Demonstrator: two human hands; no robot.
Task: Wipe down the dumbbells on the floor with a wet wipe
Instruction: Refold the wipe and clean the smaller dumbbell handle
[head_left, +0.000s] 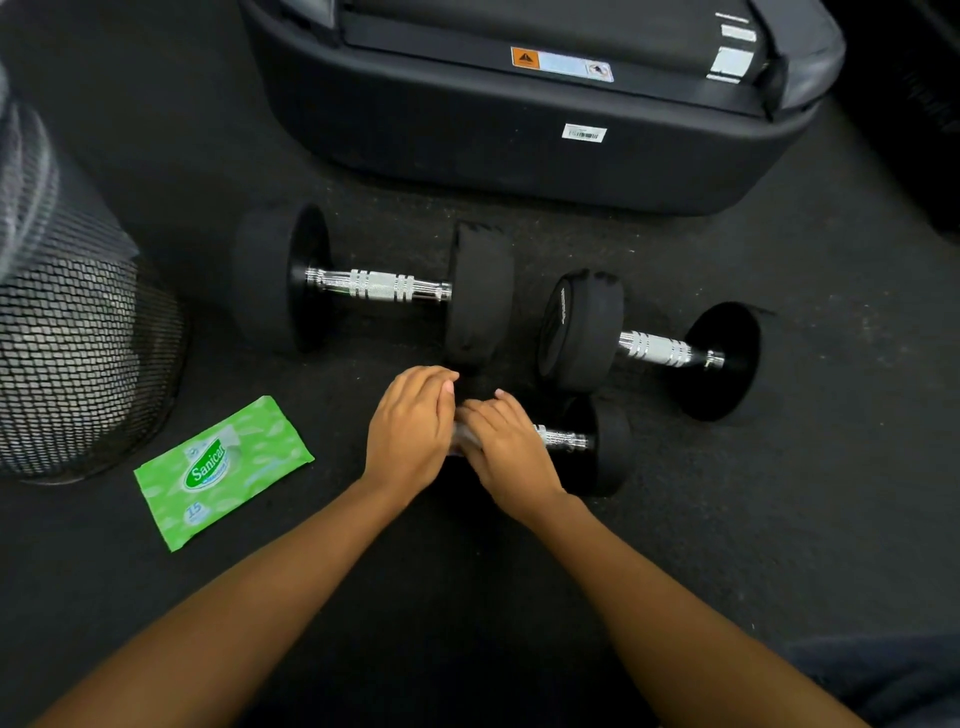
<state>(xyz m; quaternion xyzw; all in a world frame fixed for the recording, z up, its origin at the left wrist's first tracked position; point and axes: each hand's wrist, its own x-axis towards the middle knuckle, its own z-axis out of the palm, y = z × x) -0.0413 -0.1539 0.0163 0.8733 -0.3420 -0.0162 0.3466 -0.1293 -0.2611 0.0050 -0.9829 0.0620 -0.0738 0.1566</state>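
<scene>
While the person leaned over the dark floor (779, 519), the scene stood as follows.

Left hand: the left hand (410, 431) lay palm down over the near end of the small dumbbell (582, 447), fingers curved over its hidden weight and touching the right hand.

Right hand: the right hand (506, 449) was wrapped over the small dumbbell's handle, fingers bent down around it and pressing a wipe (460, 439) against the metal.

Wipe: only a pale sliver showed between the two hands, so its full shape could not be told; it seemed bunched under the right palm.

Small dumbbell: it lay on the floor nearest the person, its shiny handle and one black end showing to the right of the hands.

Large dumbbell: the large dumbbell (374, 286) lay further off to the left, its near end just beyond the left hand's fingertips.

Middle dumbbell: the middle dumbbell (649, 345) lay to the right, apart from the hands, one end close beside the large one's.

Wipe pack: the green wipe pack (223, 470) lay flat on the floor left of the left hand, its flap partly lifted.

Bin: a black mesh bin (78, 338) stood just behind the pack.

Machine: the base of a black machine (519, 156) sat beyond the dumbbells.
</scene>
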